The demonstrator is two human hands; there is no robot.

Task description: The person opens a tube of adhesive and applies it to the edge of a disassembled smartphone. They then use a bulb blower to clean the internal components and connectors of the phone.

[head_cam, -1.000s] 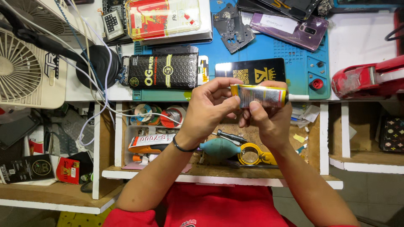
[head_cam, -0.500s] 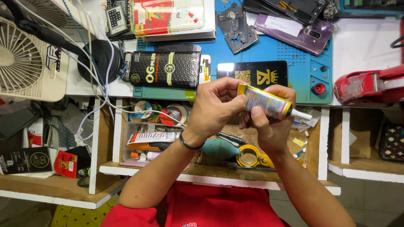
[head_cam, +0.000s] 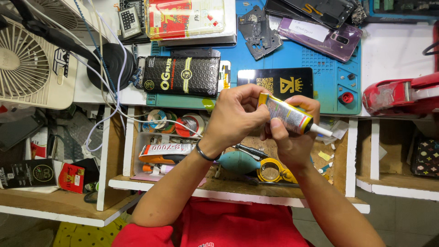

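Glue tube held in both hands over the open drawer.

The small glue tube (head_cam: 289,114) lay gripped between both hands, white nozzle aimed right, probably so it could be squeezed steadily. The left hand (head_cam: 238,114) pinched its tail; the right hand (head_cam: 290,139) clasped its body, just below the blue work mat's (head_cam: 320,73) front edge.

- Black box (head_cam: 183,75) with yellow-green print on my blue mat's left edge
- Black card (head_cam: 275,83), gold marks, right beside it
- Red-yellow pack (head_cam: 185,17) up top
- Small black and red packs (head_cam: 27,173) on the lower-left shelf
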